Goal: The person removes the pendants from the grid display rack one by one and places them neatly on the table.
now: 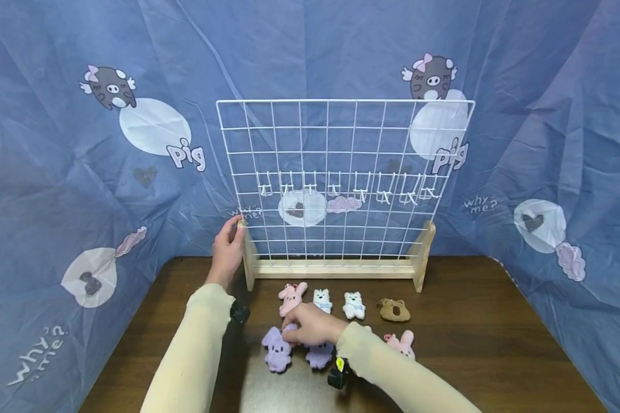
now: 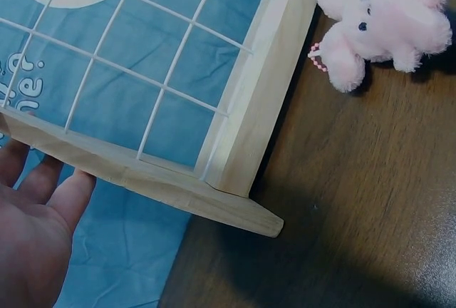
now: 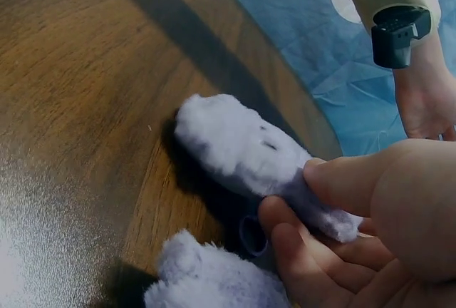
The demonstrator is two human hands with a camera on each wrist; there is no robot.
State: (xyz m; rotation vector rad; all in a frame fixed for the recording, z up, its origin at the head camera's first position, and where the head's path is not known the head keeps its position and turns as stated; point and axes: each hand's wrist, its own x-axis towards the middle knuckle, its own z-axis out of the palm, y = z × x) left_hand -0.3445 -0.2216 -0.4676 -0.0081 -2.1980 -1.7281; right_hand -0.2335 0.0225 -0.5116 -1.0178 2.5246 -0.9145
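My left hand [image 1: 227, 249] grips the left wooden leg of a white wire grid rack [image 1: 327, 226]. In the left wrist view, the fingers of my left hand [image 2: 35, 226] pass behind the wooden leg [image 2: 135, 180]. My right hand [image 1: 312, 324] pinches an ear of a purple plush dog [image 1: 277, 351] lying on the table. Thumb and fingers of the right hand [image 3: 356, 229] close on the purple plush [image 3: 239, 140] in the right wrist view. Next to it lies a second purple plush [image 3: 214, 276], partly covered by my right hand in the head view [image 1: 318, 357].
Behind my right hand lie a pink plush rabbit [image 1: 291, 298], two white plush toys [image 1: 353, 306] and a brown plush [image 1: 395, 310]. Another pink plush [image 1: 403, 344] is partly hidden by my right sleeve. Several white hooks [image 1: 360, 195] hang on the grid. Blue cloth [image 1: 310, 51] surrounds the table [image 1: 475, 344].
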